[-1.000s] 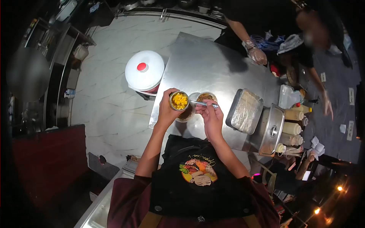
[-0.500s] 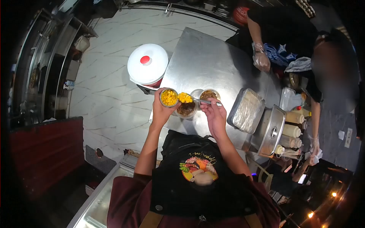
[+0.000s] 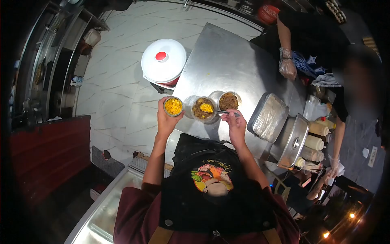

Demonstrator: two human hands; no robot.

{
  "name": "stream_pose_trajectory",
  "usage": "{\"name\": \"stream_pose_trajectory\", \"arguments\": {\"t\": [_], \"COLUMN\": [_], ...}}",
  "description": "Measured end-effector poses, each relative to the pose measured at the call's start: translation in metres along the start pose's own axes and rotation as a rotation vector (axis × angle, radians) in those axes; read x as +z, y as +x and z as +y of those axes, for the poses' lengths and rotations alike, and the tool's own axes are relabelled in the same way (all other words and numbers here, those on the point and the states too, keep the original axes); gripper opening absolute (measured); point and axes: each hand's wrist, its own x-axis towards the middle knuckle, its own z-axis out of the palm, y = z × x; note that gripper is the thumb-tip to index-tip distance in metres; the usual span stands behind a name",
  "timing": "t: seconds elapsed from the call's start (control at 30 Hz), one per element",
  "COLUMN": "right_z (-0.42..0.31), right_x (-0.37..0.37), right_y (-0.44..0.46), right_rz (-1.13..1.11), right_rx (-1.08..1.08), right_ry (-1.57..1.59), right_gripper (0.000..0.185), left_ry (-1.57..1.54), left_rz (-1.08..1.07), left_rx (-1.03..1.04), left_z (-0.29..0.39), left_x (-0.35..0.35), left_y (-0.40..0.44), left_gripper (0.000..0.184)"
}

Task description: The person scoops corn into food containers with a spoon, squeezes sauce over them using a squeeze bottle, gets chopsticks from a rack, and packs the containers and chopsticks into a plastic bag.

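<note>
My left hand is wrapped round a small container of yellow corn, held beside the table's left edge. In my right hand is a spoon, gripped by its handle. Its bowl, heaped with corn kernels, is over a round clear cup of brown, chunky food. A second cup of brown food stands to the right, just beyond my right hand. Whether the spoon touches the food below it, I cannot tell.
The steel table carries a film-covered tray and a metal container at right, with squeeze bottles beyond. A white-lidded bucket stands at the left edge. Across the table is another person's gloved hand.
The spoonful of corn has moved right and away from the corn container, over the clear cup. My left hand with the container has shifted slightly left.
</note>
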Motion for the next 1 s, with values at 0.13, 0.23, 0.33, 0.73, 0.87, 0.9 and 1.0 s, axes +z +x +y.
{"name": "stream_pose_trajectory", "arguments": {"t": [0.13, 0.23, 0.33, 0.73, 0.87, 0.9, 1.0], "right_z": [-0.003, -0.010, -0.011, 0.000, -0.001, -0.001, 0.001], "right_x": [0.001, 0.000, 0.001, -0.005, -0.006, -0.007, -0.009], "right_y": [0.004, 0.004, 0.007, 0.010, 0.011, 0.010, 0.009], "right_rz": [-0.004, -0.004, 0.016, 0.049, 0.057, 0.058, 0.066], "right_rx": [-0.048, -0.052, -0.045, -0.066, -0.080, -0.081, -0.101], "right_ry": [-0.052, -0.042, -0.049, -0.070, -0.105, -0.096, -0.094], "right_gripper": [0.026, 0.026, 0.025, 0.025, 0.024, 0.024, 0.023], "left_ry": [0.064, 0.044, 0.002, 0.053, 0.065, 0.062, 0.067], "left_rz": [0.047, 0.060, 0.047, 0.078, 0.080, 0.079, 0.082], "left_rx": [0.025, 0.036, -0.020, 0.026, 0.020, 0.020, 0.033], "left_z": [-0.002, -0.009, -0.015, -0.021, -0.017, -0.016, -0.015], "left_x": [-0.001, 0.001, 0.003, 0.012, 0.012, 0.013, 0.014], "left_y": [-0.003, -0.007, -0.009, -0.012, -0.014, -0.015, -0.018], "left_gripper": [0.080, 0.082, 0.082, 0.081, 0.080, 0.080, 0.079]}}
